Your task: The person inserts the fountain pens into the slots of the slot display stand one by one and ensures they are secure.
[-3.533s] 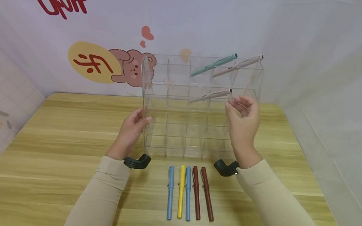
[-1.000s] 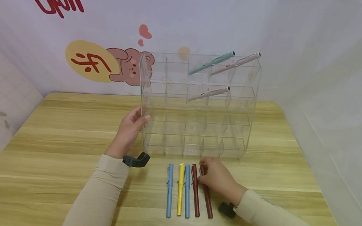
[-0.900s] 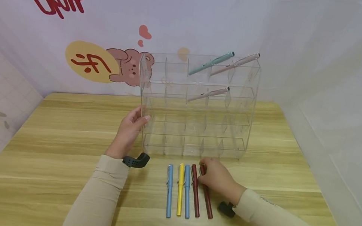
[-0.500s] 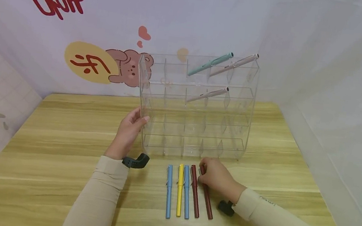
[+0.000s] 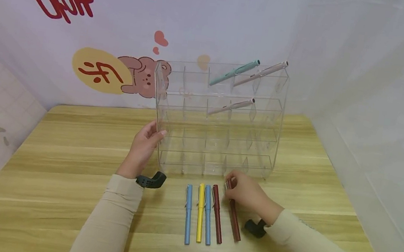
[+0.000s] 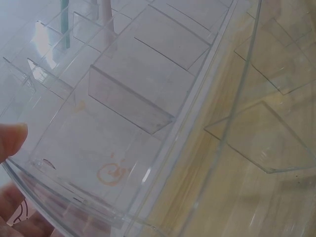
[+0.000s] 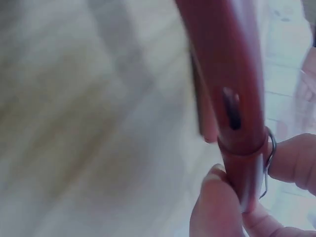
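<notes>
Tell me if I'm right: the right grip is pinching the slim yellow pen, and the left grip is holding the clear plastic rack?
Not quite: the right grip is pinching a slim dark red pen, as the head view shows, not the slim yellow pen. And yes, the left grip is holding the clear plastic rack.

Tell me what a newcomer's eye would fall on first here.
Probably the clear rack standing on the wooden table, with a teal pen and two pale pens slanting out of its upper two rows. Next, the bright yellow pen lying between two blue pens in front of it, and the dark red pen pinched by the right hand to their right.
</notes>
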{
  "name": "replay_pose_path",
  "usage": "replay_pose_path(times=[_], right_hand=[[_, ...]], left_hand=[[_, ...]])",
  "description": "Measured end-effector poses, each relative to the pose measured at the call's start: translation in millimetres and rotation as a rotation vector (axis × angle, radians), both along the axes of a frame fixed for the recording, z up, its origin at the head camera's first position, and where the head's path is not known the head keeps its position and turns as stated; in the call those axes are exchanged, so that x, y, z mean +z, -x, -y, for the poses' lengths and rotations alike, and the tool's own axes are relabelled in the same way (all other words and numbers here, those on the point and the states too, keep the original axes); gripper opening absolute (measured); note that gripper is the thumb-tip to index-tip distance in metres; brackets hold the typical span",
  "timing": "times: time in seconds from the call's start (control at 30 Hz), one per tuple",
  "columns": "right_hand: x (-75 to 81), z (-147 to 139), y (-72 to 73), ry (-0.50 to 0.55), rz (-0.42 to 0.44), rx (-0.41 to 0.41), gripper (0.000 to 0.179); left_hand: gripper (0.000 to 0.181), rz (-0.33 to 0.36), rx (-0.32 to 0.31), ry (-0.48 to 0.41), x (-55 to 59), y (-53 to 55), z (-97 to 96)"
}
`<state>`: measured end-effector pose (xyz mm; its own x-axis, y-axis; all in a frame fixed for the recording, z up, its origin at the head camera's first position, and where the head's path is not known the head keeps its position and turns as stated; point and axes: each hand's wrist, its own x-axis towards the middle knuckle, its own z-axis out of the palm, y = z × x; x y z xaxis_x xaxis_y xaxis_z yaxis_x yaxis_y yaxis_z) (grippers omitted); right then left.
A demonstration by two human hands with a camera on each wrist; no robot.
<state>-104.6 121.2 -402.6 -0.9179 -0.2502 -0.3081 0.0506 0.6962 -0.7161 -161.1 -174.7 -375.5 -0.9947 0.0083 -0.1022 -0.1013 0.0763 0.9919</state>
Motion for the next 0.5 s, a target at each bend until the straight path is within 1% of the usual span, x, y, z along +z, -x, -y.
replay_pose_path(times=[0.13, 0.27, 0.33, 0.4, 0.5], right_hand=[[10.4, -6, 1.9, 0.043, -0.014, 0.0, 0.03], [25.0, -15, 3.1, 0.094, -0.021, -0.002, 0.035], [32.8, -19, 4.0, 0.124, -0.04, -0.01, 0.036], [40.8, -24, 5.4, 0.157, -0.078, -0.021, 0.037], [52.1, -31, 7.7, 0.202, -0.139, -0.066, 0.038]], left_hand=[[0.057, -0.002, -0.001, -0.002, 0.4, -0.1, -0.6], [0.057, 0.005, 0.002, 0.009, 0.2, 0.3, -0.7], [0.057, 0.011, 0.005, 0.012, 0.4, 0.3, -0.8], [0.057, 0.016, 0.009, 0.014, 0.9, -0.2, -0.7], [0.057, 0.017, 0.01, 0.01, 1.1, -0.5, -0.8]])
